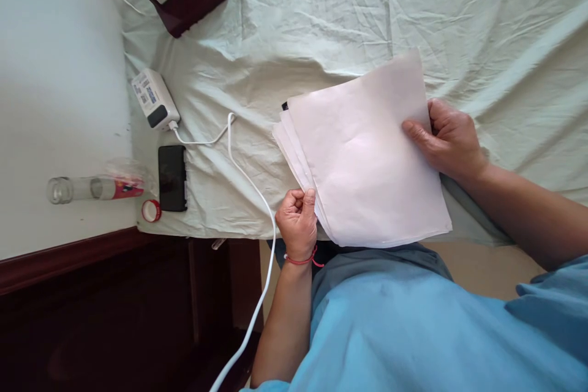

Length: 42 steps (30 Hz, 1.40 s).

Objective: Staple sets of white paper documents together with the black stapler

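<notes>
I hold the paper [367, 153] in front of me, over the near edge of the table [321, 12], its lower end reaching past that edge toward my lap. It should be light and limp, easily creased, and the sheets, fanned out along the left side, look apt to slide over one another. The side edges seem the best place to pinch, lightly, with thumb above and fingers beneath. A small black bit [285, 106] shows at the upper left corner; I can't tell what it is.

My left hand [298, 214] is closed on the left edge, thumb on top, fingers curled in, forearm rising from below. My right hand [452, 138] sits higher, pinching the right edge with its thumb lying over the top sheet and its fingers bent behind, forearm slanting in from the lower right.
</notes>
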{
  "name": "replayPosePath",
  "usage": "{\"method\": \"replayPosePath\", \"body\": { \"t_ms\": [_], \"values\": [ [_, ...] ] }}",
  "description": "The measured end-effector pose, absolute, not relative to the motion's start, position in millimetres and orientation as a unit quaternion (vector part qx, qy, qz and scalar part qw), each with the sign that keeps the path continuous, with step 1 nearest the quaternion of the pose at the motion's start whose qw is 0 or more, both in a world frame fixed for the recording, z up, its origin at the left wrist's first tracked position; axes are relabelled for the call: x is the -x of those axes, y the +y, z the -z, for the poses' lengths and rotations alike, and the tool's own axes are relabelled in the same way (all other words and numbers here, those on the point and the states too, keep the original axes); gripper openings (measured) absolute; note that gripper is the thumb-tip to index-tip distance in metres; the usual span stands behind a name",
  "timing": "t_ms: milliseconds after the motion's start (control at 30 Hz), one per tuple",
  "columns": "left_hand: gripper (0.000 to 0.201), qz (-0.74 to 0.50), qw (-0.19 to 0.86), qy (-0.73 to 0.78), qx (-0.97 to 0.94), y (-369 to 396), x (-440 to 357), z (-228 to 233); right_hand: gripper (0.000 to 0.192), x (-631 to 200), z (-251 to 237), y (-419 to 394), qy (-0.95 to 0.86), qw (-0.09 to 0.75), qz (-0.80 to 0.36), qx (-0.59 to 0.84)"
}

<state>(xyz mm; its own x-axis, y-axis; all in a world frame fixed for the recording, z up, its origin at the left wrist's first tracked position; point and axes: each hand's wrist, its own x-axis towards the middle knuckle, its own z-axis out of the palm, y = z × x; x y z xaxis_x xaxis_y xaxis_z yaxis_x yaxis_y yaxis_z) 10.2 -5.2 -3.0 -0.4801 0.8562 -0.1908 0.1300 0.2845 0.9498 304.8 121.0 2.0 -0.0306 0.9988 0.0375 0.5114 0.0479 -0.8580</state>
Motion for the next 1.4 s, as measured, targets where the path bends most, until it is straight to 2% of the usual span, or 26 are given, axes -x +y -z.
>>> {"method": "replayPosePath", "body": {
  "t_ms": [200,400,567,767,1100,1400],
  "values": [
    [0.061,-0.492,0.357,0.717,-0.341,-5,-11,5,0.045,-305,0,120,-0.605,0.370,-0.365,0.603],
    [0.053,-0.491,0.353,0.723,-0.335,-8,-9,7,0.056,-306,1,123,-0.600,0.382,-0.397,0.580],
    [0.049,-0.487,0.354,0.722,-0.342,-10,-9,7,0.067,-307,0,125,-0.622,0.360,-0.396,0.572],
    [0.051,-0.492,0.329,0.720,-0.362,-11,-9,12,0.068,-307,-1,124,-0.622,0.352,-0.409,0.567],
    [0.058,-0.486,0.367,0.710,-0.353,-10,-10,7,0.069,-298,-6,118,-0.547,0.428,-0.444,0.566],
    [0.056,-0.451,0.351,0.729,-0.377,-8,-13,3,0.068,-299,-10,119,-0.534,0.432,-0.475,0.550]
  ]
}}
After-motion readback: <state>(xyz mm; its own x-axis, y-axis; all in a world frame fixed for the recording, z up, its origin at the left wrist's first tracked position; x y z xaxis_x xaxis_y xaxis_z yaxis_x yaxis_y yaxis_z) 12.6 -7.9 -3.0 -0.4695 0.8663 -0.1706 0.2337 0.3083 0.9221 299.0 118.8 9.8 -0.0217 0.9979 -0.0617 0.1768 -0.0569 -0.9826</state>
